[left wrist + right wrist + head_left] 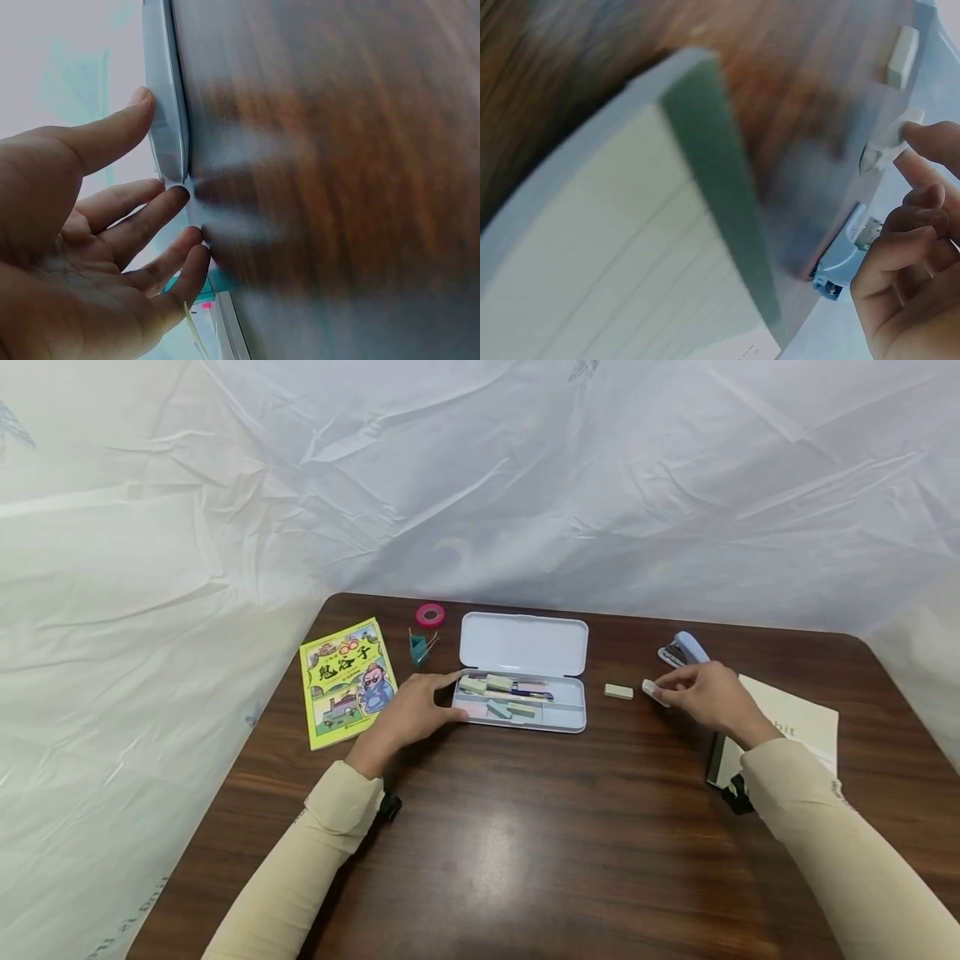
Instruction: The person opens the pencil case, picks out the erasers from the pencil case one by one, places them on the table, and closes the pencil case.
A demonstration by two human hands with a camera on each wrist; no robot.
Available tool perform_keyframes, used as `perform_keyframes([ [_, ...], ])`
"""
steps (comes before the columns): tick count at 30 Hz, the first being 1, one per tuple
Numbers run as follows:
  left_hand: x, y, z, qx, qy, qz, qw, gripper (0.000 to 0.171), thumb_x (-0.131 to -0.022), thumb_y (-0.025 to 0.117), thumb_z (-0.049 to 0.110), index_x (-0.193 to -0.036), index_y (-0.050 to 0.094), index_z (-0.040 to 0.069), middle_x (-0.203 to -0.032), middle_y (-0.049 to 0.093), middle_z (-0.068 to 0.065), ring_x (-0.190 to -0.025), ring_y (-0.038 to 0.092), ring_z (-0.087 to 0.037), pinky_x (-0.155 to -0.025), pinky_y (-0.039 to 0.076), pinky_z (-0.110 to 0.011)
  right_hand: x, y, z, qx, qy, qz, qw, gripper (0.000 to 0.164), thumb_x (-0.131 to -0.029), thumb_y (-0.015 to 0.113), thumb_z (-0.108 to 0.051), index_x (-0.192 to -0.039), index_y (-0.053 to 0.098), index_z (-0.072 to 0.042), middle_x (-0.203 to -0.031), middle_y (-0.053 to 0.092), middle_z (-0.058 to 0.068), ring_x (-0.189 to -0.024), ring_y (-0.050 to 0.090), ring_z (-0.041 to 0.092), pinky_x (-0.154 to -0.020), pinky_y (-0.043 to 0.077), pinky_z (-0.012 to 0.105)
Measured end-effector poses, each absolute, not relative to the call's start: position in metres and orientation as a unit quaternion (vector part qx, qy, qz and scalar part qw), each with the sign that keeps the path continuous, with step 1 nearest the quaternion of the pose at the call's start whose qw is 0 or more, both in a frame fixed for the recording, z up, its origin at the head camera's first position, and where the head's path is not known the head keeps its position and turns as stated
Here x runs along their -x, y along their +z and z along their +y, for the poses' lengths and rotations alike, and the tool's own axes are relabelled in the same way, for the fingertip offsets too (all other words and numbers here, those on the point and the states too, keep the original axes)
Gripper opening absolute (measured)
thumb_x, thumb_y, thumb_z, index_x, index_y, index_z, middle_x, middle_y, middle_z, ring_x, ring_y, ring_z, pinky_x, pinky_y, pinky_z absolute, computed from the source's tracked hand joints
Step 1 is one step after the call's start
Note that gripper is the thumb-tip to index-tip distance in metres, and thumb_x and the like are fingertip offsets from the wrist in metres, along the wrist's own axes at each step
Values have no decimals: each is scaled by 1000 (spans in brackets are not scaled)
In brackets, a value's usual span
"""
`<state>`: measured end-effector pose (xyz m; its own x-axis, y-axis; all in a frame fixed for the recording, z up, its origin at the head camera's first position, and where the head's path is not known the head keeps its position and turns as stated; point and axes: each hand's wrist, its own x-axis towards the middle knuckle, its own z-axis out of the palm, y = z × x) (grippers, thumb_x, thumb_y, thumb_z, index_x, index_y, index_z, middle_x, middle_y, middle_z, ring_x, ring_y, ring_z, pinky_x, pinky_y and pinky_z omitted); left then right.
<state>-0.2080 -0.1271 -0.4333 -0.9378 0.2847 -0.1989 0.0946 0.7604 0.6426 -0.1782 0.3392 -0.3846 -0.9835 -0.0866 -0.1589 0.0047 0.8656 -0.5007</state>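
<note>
An opened white pencil case (564,718) lies on the table with its lid raised at the back. Pens, pale blocks and small greenish pieces fill part of its compartments. My left hand (415,708) holds the case's left end, thumb at the front corner and index finger at the back corner. The left wrist view shows that thumb (124,135) against the case's side. To the right of the case, my right hand (708,695) pinches a small white eraser (885,142) with a dark, rounded end. Another whitish eraser (618,692) lies between the case and this hand.
A blue stapler (688,647) lies just behind my right hand. A cream notebook (810,718) sits partly under the right forearm. At the left are a yellow comic-style book (348,681), a teal holder (418,649) with thin sticks and a pink tape roll (431,615).
</note>
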Motion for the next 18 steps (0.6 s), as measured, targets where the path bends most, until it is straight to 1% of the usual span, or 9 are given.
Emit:
perform_keyframes([
  [2, 206, -430, -126, -100, 332, 927, 144, 81, -102, 87, 48, -173, 52, 30, -177, 55, -11, -168, 44, -38, -139, 37, -65, 178, -387, 340, 24, -248, 964, 91, 42, -113, 73, -36, -133, 83, 0, -75, 60, 0, -68, 49, 17, -62, 38, 34],
  [5, 204, -429, -126, -97, 336, 926, 141, 80, -103, 88, 45, -172, 53, 28, -177, 56, -11, -168, 44, -37, -139, 38, -64, 180, -390, 339, 31, -237, 966, 94, 41, -113, 74, -34, -132, 83, 1, -75, 57, -1, -68, 48, 18, -62, 37, 35],
  [11, 202, -428, -126, -95, 336, 927, 140, 79, -103, 88, 44, -172, 54, 28, -176, 57, -10, -167, 45, -37, -138, 39, -64, 180, -391, 339, 33, -236, 966, 97, 39, -112, 75, -31, -132, 83, 1, -78, 59, 0, -70, 48, 19, -64, 37, 36],
  [18, 199, -419, -123, -100, 335, 925, 148, 80, -103, 87, 45, -173, 53, 28, -178, 55, -12, -169, 42, -40, -139, 36, -67, 180, -390, 341, 32, -238, 965, 101, 37, -112, 75, -29, -132, 83, 1, -79, 60, 1, -71, 49, 19, -64, 38, 37],
])
